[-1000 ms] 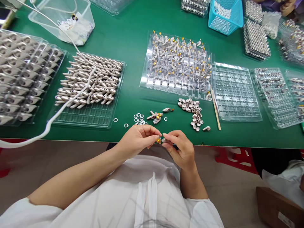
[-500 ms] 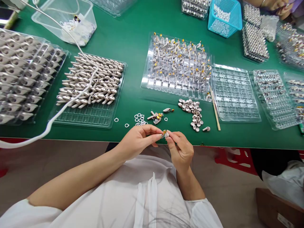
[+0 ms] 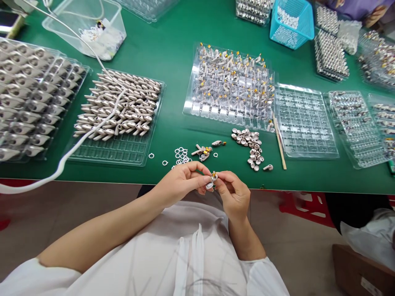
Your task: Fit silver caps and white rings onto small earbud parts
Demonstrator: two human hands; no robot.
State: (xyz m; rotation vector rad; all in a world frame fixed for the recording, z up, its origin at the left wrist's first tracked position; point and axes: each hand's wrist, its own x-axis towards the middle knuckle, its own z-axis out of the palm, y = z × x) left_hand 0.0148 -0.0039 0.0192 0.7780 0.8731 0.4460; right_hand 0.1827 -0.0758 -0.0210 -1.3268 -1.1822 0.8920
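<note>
Near the table's front edge my left hand and my right hand meet, fingertips pinched around one small earbud part. It has a pale housing, a gold-coloured tab on top and a round whitish face lower down; fingers cover some of it. Just beyond my fingers lies a small pile of earbud pieces with gold tabs. White rings are scattered to the left of that pile. To the right is a cluster of silvery oval caps, with a single stemmed piece beside it.
A clear tray of gold-tabbed parts lies ahead. At left are a tray of stemmed shells, a white cable across it, and a plastic tub. A wooden stick and blue basket are right; another person's hand shows beyond.
The earbud part has turned between my fingers, so its round whitish face now shows below the gold tab. At the upper right, the other person has shifted.
</note>
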